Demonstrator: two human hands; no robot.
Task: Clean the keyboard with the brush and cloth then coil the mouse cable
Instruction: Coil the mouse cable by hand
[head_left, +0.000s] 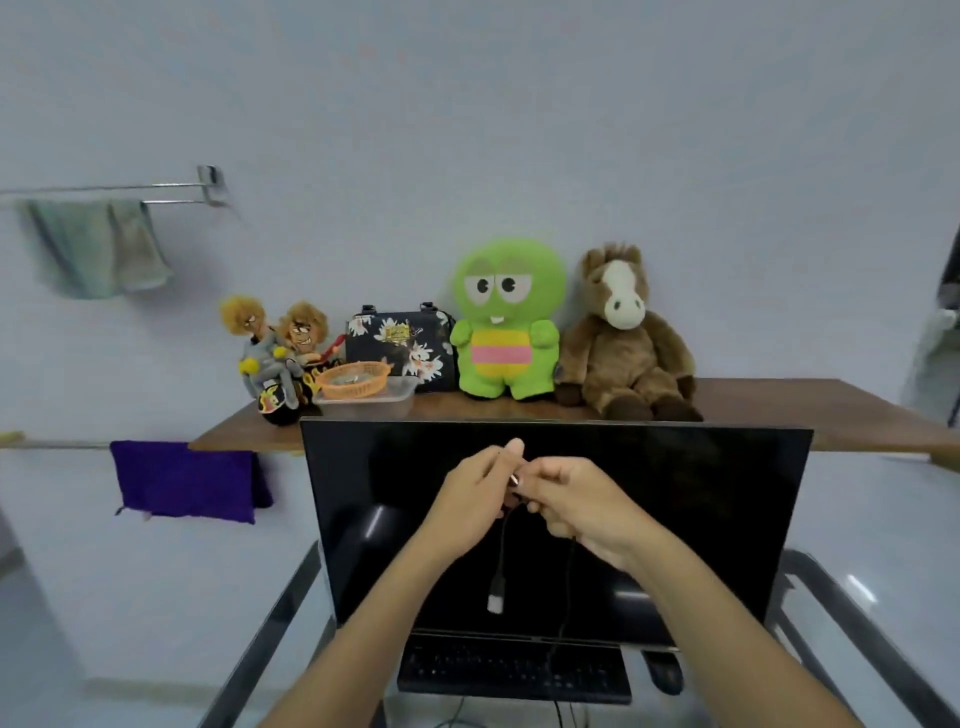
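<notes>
Forearms lead to left hand (475, 499) and right hand (576, 506) pinching the mouse cable (503, 540); its dangling plug (496, 597) may snag the keyboard (511, 670).

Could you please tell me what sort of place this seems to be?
Probably a home computer desk: a monitor above a keyboard, plush toys on a wooden shelf, and towels on a wall rail.

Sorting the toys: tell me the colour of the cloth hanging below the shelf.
Purple cloth, clearest in the head view, left of the monitor.
</notes>
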